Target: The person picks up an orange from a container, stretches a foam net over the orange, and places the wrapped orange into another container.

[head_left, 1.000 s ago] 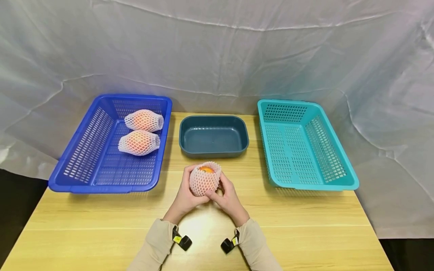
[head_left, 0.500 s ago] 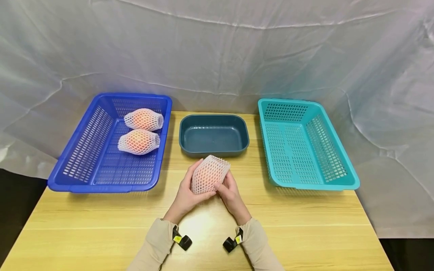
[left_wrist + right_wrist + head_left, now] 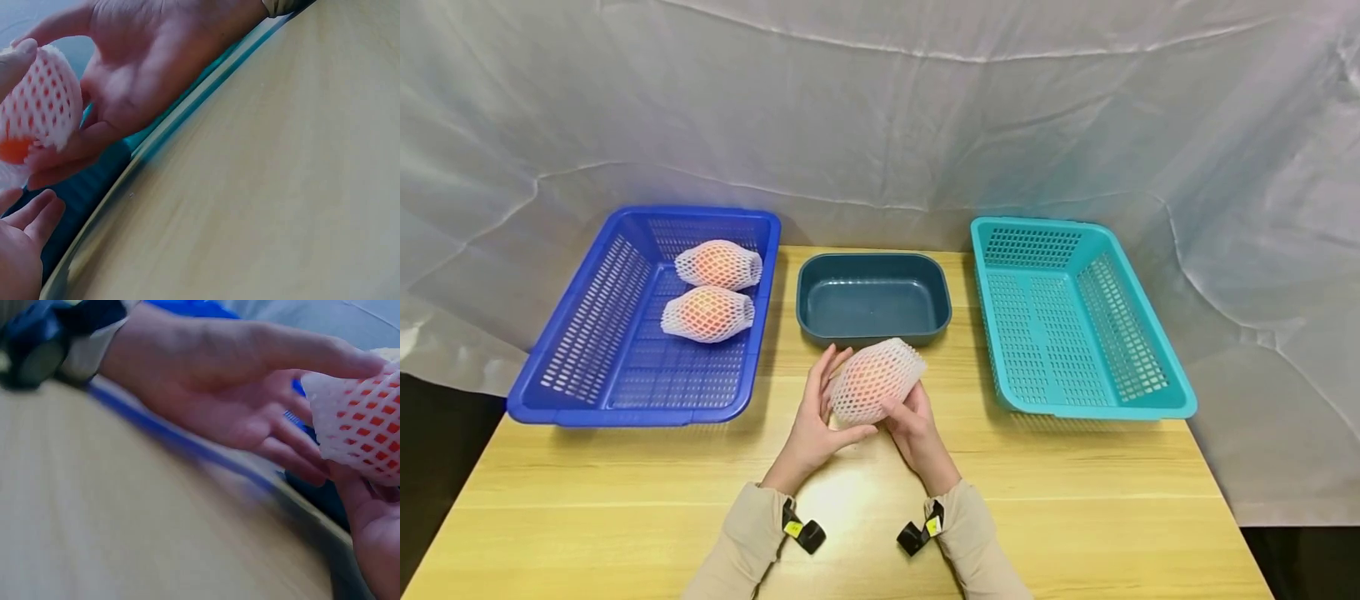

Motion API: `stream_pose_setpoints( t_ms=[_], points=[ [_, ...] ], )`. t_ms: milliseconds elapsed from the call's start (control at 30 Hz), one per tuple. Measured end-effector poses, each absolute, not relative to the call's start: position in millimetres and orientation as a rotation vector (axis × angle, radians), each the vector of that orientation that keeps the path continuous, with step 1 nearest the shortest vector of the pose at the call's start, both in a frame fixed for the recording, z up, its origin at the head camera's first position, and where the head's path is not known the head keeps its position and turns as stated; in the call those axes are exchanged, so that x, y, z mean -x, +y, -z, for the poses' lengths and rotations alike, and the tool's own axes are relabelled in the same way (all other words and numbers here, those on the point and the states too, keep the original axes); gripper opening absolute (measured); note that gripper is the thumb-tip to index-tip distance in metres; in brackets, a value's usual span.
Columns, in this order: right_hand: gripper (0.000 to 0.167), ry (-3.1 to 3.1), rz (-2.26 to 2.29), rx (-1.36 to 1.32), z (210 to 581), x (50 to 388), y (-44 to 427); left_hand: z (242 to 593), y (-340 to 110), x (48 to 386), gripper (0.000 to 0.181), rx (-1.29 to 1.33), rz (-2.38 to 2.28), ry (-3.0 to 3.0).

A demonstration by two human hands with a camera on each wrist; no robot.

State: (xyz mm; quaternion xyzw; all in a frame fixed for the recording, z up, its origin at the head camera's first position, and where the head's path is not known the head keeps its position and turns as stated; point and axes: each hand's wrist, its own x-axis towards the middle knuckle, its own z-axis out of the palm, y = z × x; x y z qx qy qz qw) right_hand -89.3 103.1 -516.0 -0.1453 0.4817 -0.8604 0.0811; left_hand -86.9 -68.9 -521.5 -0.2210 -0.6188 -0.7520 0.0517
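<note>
An orange-red round fruit in a white foam net [image 3: 877,380] is held tilted above the table. My right hand [image 3: 919,435] grips it from the right, thumb on the near side. On the other side my left hand [image 3: 808,421] lies around it, fingers fairly straight and spread. In the right wrist view the left thumb [image 3: 350,357] is at the foam net. The left wrist view shows the right hand [image 3: 144,69] with thumb and fingers about the net, orange fruit showing at its opening. Two similar netted fruits [image 3: 718,265] lie in the blue basket [image 3: 640,417].
The dark teal tub [image 3: 874,342] stands just beyond the hands. To the right is a turquoise basket [image 3: 1097,411] with slotted walls. A grey cloth [image 3: 880,117] hangs behind the wooden table [image 3: 587,517].
The netted fruit has turned, hiding its orange opening from the head view, and shifted slightly right and away from me. My left fingers have loosened from it; my right hand moved slightly right.
</note>
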Motion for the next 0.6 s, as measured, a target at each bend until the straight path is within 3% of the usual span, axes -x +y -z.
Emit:
stream_pose_setpoints(
  t_ms=[167,600],
  points=[
    [0.054,1.193,2.678,0.474,515,92,106,522,-70,86,0.110,0.671,2.327,-1.862],
    [0.052,0.586,2.813,0.601,495,91,106,525,-73,88,0.103,0.789,2.361,-1.804]
  ],
)
